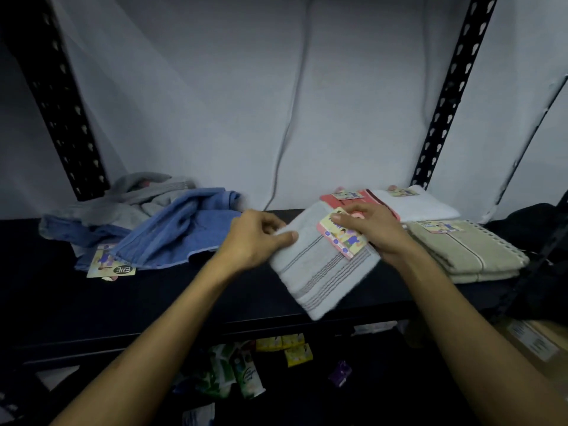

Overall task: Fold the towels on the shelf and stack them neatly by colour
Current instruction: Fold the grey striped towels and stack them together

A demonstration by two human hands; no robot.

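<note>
Both grips are working the folded grey towel (322, 265) near the shelf's (153, 305) front edge: the left hand (258, 238) is pinching its left corner, and the right hand (368, 229) is curling its fingers over the paper label (342, 238) on top. A corner of this towel is overhanging the front edge, so a loosened pinch is likely to let it slide off or fall open. Toward the left end, the unfolded blue towel (181, 229) and a crumpled grey towel (138, 195) are lying in a heap; dragging one may pull the other along. At the right end, the beige stack (470, 253), white towel (418, 204) and red towel (347, 199) are sitting close enough to be knocked askew.
</note>
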